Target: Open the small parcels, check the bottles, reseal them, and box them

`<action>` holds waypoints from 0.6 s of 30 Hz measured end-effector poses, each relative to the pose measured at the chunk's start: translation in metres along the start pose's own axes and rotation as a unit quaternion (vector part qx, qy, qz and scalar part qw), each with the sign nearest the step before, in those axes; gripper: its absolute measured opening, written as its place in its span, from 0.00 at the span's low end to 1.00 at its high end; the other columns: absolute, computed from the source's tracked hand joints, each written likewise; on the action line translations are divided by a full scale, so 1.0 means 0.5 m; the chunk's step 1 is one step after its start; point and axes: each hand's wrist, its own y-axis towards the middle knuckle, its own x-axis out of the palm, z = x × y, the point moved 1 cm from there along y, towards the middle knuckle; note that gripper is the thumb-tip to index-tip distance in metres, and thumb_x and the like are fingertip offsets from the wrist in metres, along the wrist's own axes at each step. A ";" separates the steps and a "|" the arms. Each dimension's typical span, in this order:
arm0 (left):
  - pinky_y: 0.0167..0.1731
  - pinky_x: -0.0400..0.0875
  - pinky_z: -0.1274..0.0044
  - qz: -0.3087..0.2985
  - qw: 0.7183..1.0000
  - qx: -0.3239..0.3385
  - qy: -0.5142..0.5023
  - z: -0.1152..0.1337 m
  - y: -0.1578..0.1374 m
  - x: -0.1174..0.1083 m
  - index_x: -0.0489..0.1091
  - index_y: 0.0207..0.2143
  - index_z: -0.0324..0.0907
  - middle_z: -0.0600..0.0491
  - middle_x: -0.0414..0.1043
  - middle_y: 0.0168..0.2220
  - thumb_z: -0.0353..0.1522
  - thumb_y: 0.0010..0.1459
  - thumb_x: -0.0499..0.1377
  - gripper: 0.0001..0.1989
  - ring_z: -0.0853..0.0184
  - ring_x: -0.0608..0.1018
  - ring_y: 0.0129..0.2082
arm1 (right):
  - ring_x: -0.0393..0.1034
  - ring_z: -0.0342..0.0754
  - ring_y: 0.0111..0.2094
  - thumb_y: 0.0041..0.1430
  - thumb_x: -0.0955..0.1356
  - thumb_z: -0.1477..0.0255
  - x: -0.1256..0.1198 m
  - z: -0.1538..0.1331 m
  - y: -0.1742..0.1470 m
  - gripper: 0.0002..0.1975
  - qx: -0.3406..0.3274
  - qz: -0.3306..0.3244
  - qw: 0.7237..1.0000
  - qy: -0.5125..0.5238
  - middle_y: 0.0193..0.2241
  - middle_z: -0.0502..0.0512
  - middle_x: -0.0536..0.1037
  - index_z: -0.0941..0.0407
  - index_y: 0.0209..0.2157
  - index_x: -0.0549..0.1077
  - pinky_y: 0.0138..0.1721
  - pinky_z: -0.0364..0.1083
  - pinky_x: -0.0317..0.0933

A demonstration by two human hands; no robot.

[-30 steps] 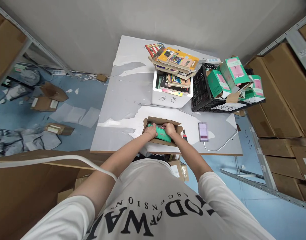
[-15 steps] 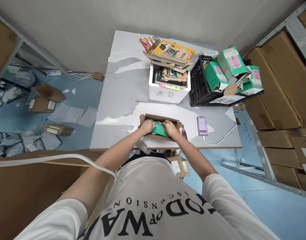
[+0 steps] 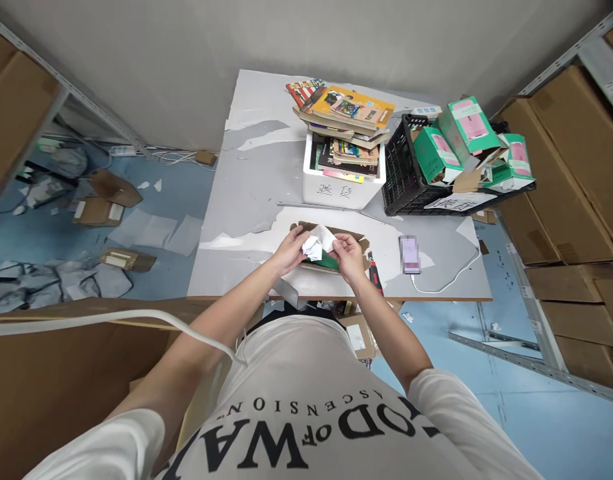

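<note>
A crumpled white paper [image 3: 318,241] is stretched between my two hands, above an open cardboard box [image 3: 359,238]. My left hand [image 3: 290,251] is closed on its bunched end. The fingers of my right hand [image 3: 348,255] pinch its flatter end. Below the paper a green box [image 3: 320,259] lies inside the cardboard box, partly covered by the paper and my hands. Just right of the cardboard box rests a red and black utility knife [image 3: 375,273].
A white bin [image 3: 343,190] piled with books and a black crate [image 3: 403,173] of green boxes stand at the table's back right. A phone [image 3: 410,255] on a white cable lies to the right. Cardboard boxes and plastic bags litter the floor at left.
Both hands have come up off the green box, which stays in the cardboard box. They now hold a crumpled white paper between them. The view has shifted slightly.
</note>
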 end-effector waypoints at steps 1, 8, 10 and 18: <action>0.39 0.74 0.73 -0.001 1.000 0.003 -0.008 0.012 -0.015 -0.002 0.56 0.58 0.42 0.46 0.72 0.47 0.39 0.62 0.54 0.24 0.66 0.77 0.42 | 0.72 0.44 0.35 0.50 0.70 0.58 0.018 -0.007 0.002 0.18 -0.014 -0.003 1.000 -0.001 0.33 0.51 0.75 0.53 0.38 0.66 0.37 0.45 0.70; 0.32 0.74 0.77 0.083 0.985 0.051 -0.145 0.074 -0.090 -0.080 0.70 0.36 0.36 0.50 0.75 0.31 0.38 0.55 0.60 0.13 0.68 0.77 0.30 | 0.72 0.45 0.39 0.57 0.65 0.59 0.203 -0.028 0.029 0.14 -0.065 -0.147 0.981 -0.112 0.38 0.53 0.74 0.53 0.40 0.67 0.41 0.47 0.69; 0.31 0.74 0.77 0.153 0.971 0.076 -0.170 0.082 -0.094 -0.125 0.69 0.32 0.36 0.52 0.74 0.27 0.36 0.53 0.61 0.11 0.69 0.77 0.28 | 0.71 0.46 0.43 0.58 0.65 0.62 0.229 -0.044 0.038 0.14 -0.103 -0.188 0.960 -0.181 0.43 0.54 0.73 0.53 0.44 0.68 0.44 0.47 0.68; 0.22 0.71 0.79 0.415 0.909 -0.011 -0.045 -0.009 -0.048 -0.384 0.66 0.28 0.37 0.55 0.69 0.21 0.35 0.58 0.57 0.10 0.72 0.73 0.20 | 0.71 0.48 0.41 0.61 0.63 0.73 0.054 -0.091 0.061 0.13 -0.159 -0.237 0.845 -0.452 0.40 0.56 0.77 0.56 0.46 0.73 0.47 0.49 0.63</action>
